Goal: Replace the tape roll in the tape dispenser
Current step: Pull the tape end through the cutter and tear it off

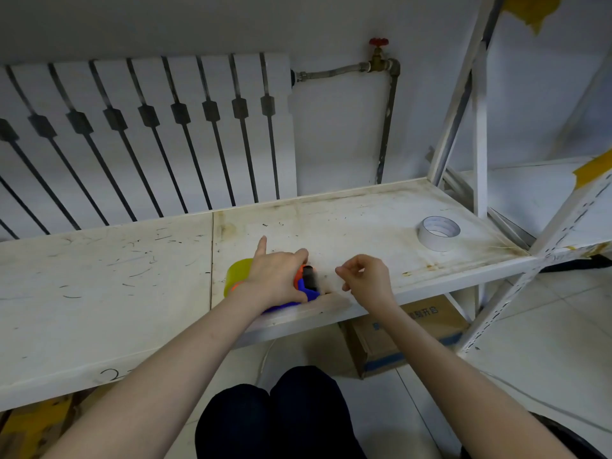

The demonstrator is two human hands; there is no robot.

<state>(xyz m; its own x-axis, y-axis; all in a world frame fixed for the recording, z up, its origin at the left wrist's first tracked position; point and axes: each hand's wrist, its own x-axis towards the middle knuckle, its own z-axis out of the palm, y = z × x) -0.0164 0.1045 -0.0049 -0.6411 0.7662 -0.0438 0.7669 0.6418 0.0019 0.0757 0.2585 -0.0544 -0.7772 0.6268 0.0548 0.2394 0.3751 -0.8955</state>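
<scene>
A blue and orange tape dispenser (306, 288) lies near the front edge of the white shelf board (347, 220), with a yellowish tape roll (236, 273) at its left end. My left hand (276, 276) presses down on the dispenser, index finger pointing away. My right hand (367, 276) hovers just right of it with fingertips pinched together; I cannot tell whether a tape end is between them. A white, nearly used-up tape roll (438, 232) lies flat at the far right of the shelf.
A white radiator (149, 134) and a pipe with a red valve (379, 44) stand behind the shelf. White rack uprights (480, 127) rise at the right. A cardboard box (407, 332) sits on the floor under the shelf. My knees (281, 415) are below.
</scene>
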